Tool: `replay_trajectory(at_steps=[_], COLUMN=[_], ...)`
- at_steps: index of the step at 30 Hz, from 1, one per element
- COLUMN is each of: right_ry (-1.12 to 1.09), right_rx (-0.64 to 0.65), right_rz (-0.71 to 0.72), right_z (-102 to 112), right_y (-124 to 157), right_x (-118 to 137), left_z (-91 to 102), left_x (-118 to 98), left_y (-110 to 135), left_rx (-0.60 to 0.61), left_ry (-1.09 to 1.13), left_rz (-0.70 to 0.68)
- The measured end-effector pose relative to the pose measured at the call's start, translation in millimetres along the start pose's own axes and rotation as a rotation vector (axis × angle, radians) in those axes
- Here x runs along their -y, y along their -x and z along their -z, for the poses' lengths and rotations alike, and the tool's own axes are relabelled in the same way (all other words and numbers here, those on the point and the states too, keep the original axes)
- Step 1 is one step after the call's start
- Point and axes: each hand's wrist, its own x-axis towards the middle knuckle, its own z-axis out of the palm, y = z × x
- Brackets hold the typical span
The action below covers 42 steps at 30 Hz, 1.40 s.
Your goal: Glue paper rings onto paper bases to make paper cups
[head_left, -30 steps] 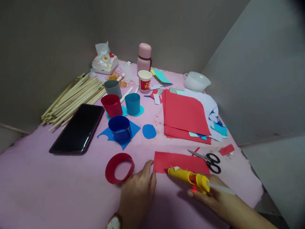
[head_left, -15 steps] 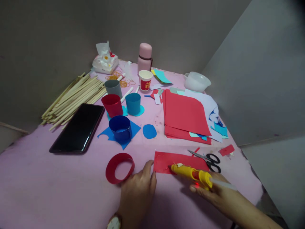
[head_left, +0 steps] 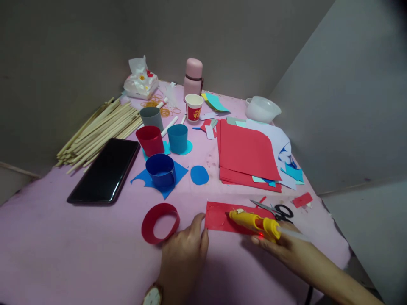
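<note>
My right hand (head_left: 280, 245) is closed around a yellow hot glue gun (head_left: 254, 223), with a clear glue stick at its back and a red light glowing below. The nozzle points left, over a red paper strip (head_left: 216, 216). A shiny glue trail shows along the strip's left and upper edges. At the strip's left edge, my left hand (head_left: 184, 245) grips it with thumb and index finger; its other fingers lie against a red paper ring (head_left: 149, 224). Scissors (head_left: 273, 208) with black handles lie partly behind the glue gun.
Beyond stand a dark blue paper cup (head_left: 161, 169), a red one (head_left: 150, 140), a teal one (head_left: 178, 139) and a grey one (head_left: 151, 118). A phone (head_left: 104, 171) and wooden sticks (head_left: 98, 135) lie left; stacked red sheets (head_left: 248, 150) lie right.
The glue gun has shifted slightly up and left over the red strip, toward its upper edge. My left hand, the strip and the ring stay nearly in place.
</note>
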Motion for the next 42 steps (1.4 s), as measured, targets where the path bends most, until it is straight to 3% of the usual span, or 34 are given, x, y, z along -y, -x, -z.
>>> replay_trajectory(at_steps=[15,29,42], right_ry=[0.01,-0.14,-0.097], right_rx=[0.077,0.042,0.066], right_rz=[0.008,0.024,-0.019], right_z=[-13,-19,-15], right_y=[5,-10,1], right_x=[13,28,19], left_z=[-3.2,-3.8,-0.1], left_x=[3,2,0], left_y=[2,0,0], left_rx=[-0.012,-0.009,-0.003], left_ry=[0.014,0.017,0.039], left_rz=[-0.037,-0.03,-0.024])
